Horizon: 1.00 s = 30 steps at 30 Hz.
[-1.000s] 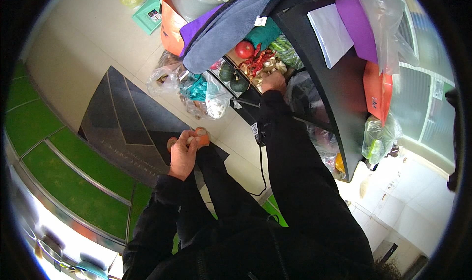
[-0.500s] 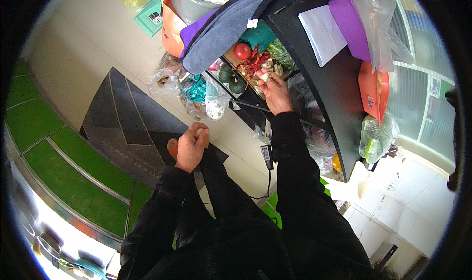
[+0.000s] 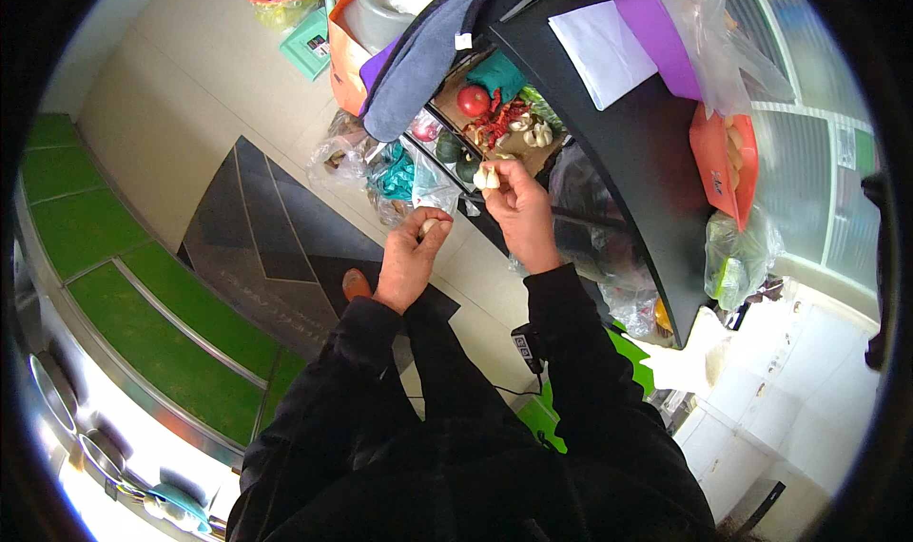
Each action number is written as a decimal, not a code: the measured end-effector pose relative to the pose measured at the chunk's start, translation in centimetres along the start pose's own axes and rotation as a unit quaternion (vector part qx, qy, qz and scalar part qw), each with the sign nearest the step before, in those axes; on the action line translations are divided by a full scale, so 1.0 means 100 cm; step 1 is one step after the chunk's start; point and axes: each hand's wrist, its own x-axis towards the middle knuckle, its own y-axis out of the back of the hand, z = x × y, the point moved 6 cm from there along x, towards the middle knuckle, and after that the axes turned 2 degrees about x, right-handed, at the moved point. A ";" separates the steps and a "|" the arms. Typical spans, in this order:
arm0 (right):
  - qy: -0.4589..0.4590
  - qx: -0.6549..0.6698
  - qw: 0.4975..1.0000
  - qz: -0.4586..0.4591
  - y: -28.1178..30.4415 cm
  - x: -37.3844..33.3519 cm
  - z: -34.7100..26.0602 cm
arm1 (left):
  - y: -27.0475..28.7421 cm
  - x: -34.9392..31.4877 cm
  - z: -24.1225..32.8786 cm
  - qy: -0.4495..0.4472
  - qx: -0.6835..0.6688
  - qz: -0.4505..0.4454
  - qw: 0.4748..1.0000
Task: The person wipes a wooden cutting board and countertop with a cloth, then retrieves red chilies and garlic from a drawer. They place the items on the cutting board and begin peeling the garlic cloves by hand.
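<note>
My right hand (image 3: 521,211) pinches pale garlic cloves (image 3: 487,177) between thumb and fingertips, just in front of an open shelf of vegetables. Lower and to the left, my left hand (image 3: 409,261) is closed around a whitish piece (image 3: 429,226) that looks like garlic, mostly hidden by the fingers. On the shelf beyond lie more garlic (image 3: 537,133), dried red chillies (image 3: 492,124), a round red fruit or vegetable (image 3: 473,100) and dark green squashes (image 3: 467,166).
A black tabletop (image 3: 609,152) over the shelf carries white paper (image 3: 602,54), a purple container (image 3: 656,33) and an orange basket (image 3: 723,166). Plastic bags (image 3: 388,173) sit left of the shelf. A dark mat (image 3: 257,247) covers part of the tiled floor. A cable adapter (image 3: 526,347) hangs below.
My right hand has drawn back from the shelf with garlic cloves in its fingertips. My left hand has moved up and right, closer to it. The view has shifted slightly.
</note>
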 end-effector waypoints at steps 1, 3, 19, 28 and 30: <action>0.017 -0.014 1.000 0.002 0.001 -0.005 -0.006 | -0.004 -0.003 0.004 0.013 -0.018 -0.016 1.000; 0.026 -0.043 0.999 -0.006 0.002 -0.012 -0.014 | -0.011 -0.008 0.010 0.060 -0.089 -0.051 0.993; -0.011 0.087 0.984 -0.156 -0.007 -0.052 -0.012 | -0.033 -0.021 0.003 -0.013 0.036 -0.061 0.997; -0.248 0.427 0.864 0.095 0.018 -0.015 0.105 | -0.021 -0.020 -0.019 -0.015 0.171 0.026 0.985; -0.260 0.514 0.802 0.159 0.030 0.005 0.137 | -0.020 -0.026 -0.021 -0.003 0.151 0.016 0.988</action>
